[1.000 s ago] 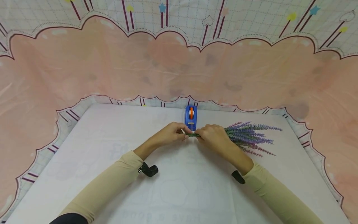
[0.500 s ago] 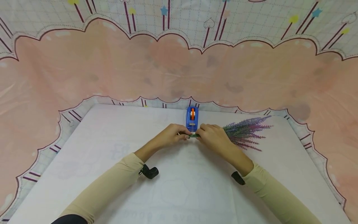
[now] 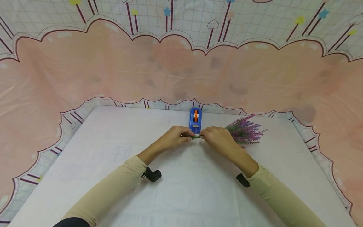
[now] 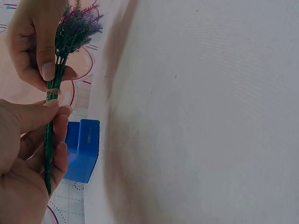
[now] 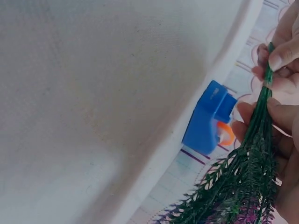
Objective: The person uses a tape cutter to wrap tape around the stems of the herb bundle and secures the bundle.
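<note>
We've got both hands pinching the lavender bunch [image 3: 244,132] stems over the surface [image 3: 184,195], left hand [image 3: 173,137], right hand [image 3: 216,137]; tape band looks on, tape dispenser [image 3: 195,120] just behind.

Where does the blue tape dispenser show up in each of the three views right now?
Head: the blue tape dispenser stands at the far table edge, just behind the two hands.
Left wrist: blue tape dispenser at lower left, beside the left hand.
Right wrist: blue tape dispenser right of centre, its orange tape roll facing the right hand.
Shared landmark: the green lavender stems held by both hands.
</note>
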### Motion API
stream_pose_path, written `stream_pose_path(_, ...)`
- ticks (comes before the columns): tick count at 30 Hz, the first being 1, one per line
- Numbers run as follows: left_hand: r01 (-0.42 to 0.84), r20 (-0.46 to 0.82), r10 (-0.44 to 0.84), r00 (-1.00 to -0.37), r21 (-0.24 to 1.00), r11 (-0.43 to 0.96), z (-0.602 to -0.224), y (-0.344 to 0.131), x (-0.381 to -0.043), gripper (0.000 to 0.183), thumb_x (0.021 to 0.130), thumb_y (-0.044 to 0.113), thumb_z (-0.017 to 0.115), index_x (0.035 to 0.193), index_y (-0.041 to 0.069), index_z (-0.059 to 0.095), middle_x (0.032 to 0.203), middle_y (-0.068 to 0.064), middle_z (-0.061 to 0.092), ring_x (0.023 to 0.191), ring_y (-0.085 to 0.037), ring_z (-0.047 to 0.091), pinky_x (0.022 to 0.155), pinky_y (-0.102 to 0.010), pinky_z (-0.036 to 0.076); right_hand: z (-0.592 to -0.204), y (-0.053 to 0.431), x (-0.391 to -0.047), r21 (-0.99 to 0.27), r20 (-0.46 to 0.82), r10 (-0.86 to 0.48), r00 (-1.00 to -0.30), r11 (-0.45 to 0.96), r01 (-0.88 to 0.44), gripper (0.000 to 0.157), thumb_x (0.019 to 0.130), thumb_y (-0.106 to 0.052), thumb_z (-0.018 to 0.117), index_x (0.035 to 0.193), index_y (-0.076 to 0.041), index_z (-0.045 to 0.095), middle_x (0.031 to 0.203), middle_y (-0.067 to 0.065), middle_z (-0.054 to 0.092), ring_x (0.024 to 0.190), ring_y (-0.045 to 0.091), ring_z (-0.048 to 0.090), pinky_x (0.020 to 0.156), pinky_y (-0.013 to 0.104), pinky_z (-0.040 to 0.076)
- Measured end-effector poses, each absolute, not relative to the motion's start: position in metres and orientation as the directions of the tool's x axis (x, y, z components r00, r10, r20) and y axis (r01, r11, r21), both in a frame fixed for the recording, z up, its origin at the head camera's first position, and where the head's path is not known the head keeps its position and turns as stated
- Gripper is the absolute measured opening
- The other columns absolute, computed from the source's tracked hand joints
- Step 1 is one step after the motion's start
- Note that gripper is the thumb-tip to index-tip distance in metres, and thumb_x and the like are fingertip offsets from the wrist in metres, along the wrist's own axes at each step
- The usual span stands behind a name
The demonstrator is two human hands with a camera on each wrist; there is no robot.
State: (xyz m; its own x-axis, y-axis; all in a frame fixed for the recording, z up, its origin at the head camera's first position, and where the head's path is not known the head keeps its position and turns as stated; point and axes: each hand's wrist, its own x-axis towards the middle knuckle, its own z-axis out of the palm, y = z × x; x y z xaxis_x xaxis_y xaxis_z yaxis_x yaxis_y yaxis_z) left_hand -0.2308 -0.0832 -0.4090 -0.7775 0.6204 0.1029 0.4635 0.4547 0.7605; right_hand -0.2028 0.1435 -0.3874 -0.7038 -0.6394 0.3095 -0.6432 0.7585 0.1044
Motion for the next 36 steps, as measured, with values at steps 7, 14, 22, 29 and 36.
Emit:
stream_pose_path(7,0.557,0.189,0.621,-0.761,0.682,0.475,-0.4125,-0.0833,-0.2342,0.021,0.089,-0.004,0.072,0.108,0.003,0.077,0.099,-0.008,0.072,0.081,-0.012,0.057,0.073,-0.023,0.048,-0.3896,0.1429,-0.2057,0.009,0.274,-0.613,-0.741,0.772,-0.636,0.014,0.096,-0.022,0.072,0.103,-0.009,0.074,0.089,0.004,0.074,0.074,0.021,0.069,0.065,0.038,0.057)
stream_pose_path(14,0.580,0.209,0.628,-0.750,0.665,0.470,-0.4158,-0.0838,-0.2353,0.021,0.090,-0.001,0.072,0.109,0.004,0.078,0.099,-0.006,0.071,0.086,-0.012,0.057,0.077,-0.024,0.048,-0.3911,0.1419,-0.2078,-0.021,0.233,-0.607,-0.760,0.778,-0.628,0.022,0.088,-0.020,0.081,0.107,-0.012,0.071,0.089,0.002,0.073,0.070,0.019,0.066,0.062,0.036,0.055)
stream_pose_path(22,0.559,0.185,0.626,-0.757,0.679,0.476,-0.4159,-0.0840,-0.2358,0.021,0.092,-0.001,0.071,0.112,0.002,0.077,0.101,-0.008,0.072,0.091,-0.015,0.062,0.082,-0.026,0.052,-0.3935,0.1416,-0.2088,-0.019,0.260,-0.620,-0.740,0.764,-0.645,0.016,0.089,-0.018,0.080,0.104,-0.014,0.075,0.089,0.000,0.070,0.067,0.017,0.064,0.061,0.035,0.054)
stream_pose_path(29,0.492,0.141,0.600,-0.787,0.730,0.474,-0.4161,-0.0839,-0.2356,0.018,0.092,0.001,0.072,0.110,0.002,0.075,0.099,-0.007,0.074,0.088,-0.012,0.065,0.080,-0.025,0.053,-0.3923,0.1407,-0.2094,0.018,0.274,-0.626,-0.730,0.763,-0.647,0.013,0.090,-0.019,0.078,0.102,-0.013,0.078,0.089,0.002,0.073,0.078,0.021,0.066,0.065,0.036,0.056)
stream_pose_path(36,0.450,0.115,0.586,-0.802,0.762,0.466,-0.4162,-0.0829,-0.2343,0.016,0.093,0.001,0.070,0.109,0.002,0.073,0.097,-0.007,0.074,0.084,-0.011,0.066,0.078,-0.025,0.054,-0.3919,0.1412,-0.2095,0.042,0.252,-0.633,-0.732,0.763,-0.645,0.014,0.093,-0.021,0.076,0.105,-0.013,0.078,0.095,0.002,0.076,0.088,0.022,0.067,0.079,0.039,0.057)
